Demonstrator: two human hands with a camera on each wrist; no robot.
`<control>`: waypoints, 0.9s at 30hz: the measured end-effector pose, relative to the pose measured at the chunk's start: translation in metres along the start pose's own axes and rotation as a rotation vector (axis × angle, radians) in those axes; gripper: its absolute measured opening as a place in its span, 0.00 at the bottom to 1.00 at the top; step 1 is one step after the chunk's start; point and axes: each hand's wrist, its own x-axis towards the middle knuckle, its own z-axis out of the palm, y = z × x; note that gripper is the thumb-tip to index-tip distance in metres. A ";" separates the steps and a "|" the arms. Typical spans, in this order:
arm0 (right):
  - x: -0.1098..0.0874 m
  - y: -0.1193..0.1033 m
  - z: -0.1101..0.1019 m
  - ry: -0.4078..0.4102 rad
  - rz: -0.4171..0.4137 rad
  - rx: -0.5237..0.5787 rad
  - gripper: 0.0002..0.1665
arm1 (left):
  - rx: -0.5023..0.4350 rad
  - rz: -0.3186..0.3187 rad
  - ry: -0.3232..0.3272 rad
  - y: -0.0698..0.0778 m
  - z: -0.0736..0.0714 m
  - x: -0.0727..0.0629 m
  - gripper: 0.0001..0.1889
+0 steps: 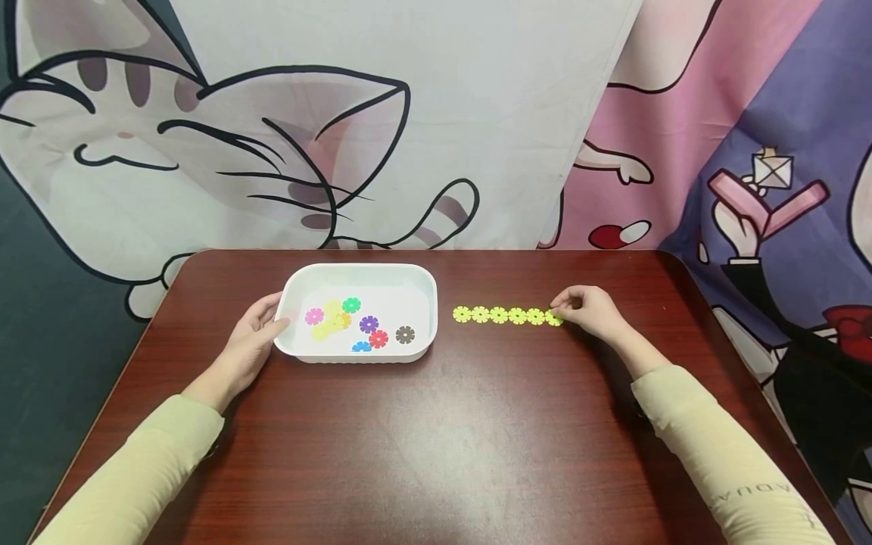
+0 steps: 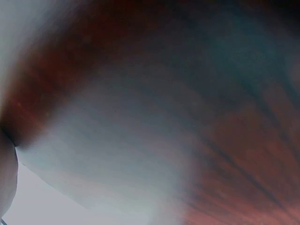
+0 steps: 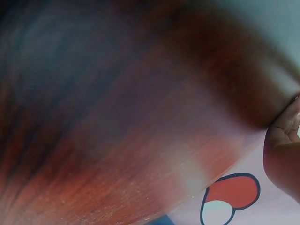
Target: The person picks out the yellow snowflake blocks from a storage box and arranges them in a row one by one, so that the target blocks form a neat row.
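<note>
A white plastic tray [image 1: 391, 281] stands left of centre on the table in the head view. My left hand [image 1: 247, 342] grips its left end, thumb over the rim. Loose flower-shaped plastic discs lie in the tray, among them a pink disc [image 1: 314, 316], a green disc [image 1: 351, 304], a red disc [image 1: 378, 338] and a brown disc [image 1: 405, 334]. To the right runs a straight row of yellow-green discs [image 1: 499, 315]. At its right end my right hand [image 1: 591, 310] pinches the last yellow disc [image 1: 555, 321] between thumb and forefinger, partly covering it.
The brown wooden table [image 1: 436, 439] reaches back to a hanging cloth [image 1: 490, 113] with a cat print. Both wrist views are mostly blurred, with a bit of hand [image 3: 283, 154] at the right wrist view's edge.
</note>
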 end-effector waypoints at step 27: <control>0.003 -0.007 -0.004 0.002 0.019 0.013 0.07 | -0.031 -0.002 0.015 -0.001 0.001 0.001 0.25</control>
